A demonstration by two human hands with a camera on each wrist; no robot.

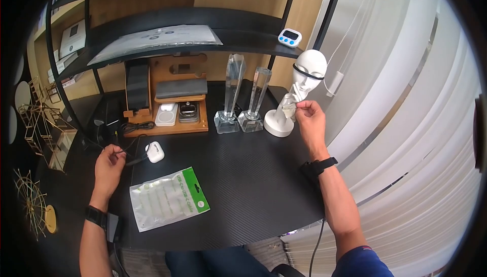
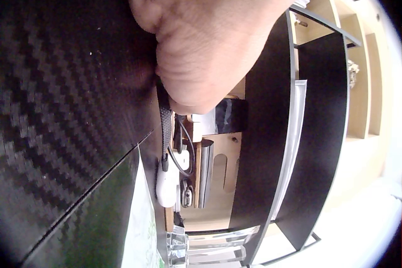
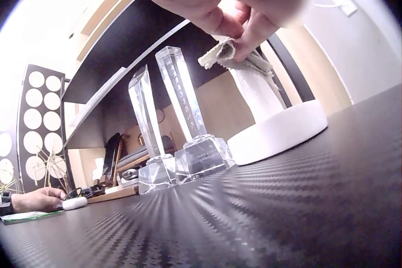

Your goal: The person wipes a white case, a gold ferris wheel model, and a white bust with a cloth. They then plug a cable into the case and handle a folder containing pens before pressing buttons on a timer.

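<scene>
My left hand (image 1: 108, 170) is at the left of the desk, its fingertips pinching a dark strap (image 2: 166, 123) that runs to a white earbud case (image 1: 154, 152). In the left wrist view, the hand (image 2: 204, 42) hides its own fingertips. A white head figure (image 1: 311, 65) with a black band around it stands at the right. Beside its neck, my right hand (image 1: 311, 127) pinches a crumpled, off-white cloth or tissue (image 3: 244, 60) between thumb and fingers. This piece lies against the figure's stem, above the round base (image 3: 282, 131).
Two crystal trophies (image 1: 234, 89) stand left of the figure. Behind the case is a wooden organizer (image 1: 195, 126) with devices. A green-and-clear cable pouch (image 1: 165, 201) lies near the front. A black shelf (image 1: 243, 40) above bears a flat plastic packet (image 1: 157, 38) and a timer (image 1: 289, 38).
</scene>
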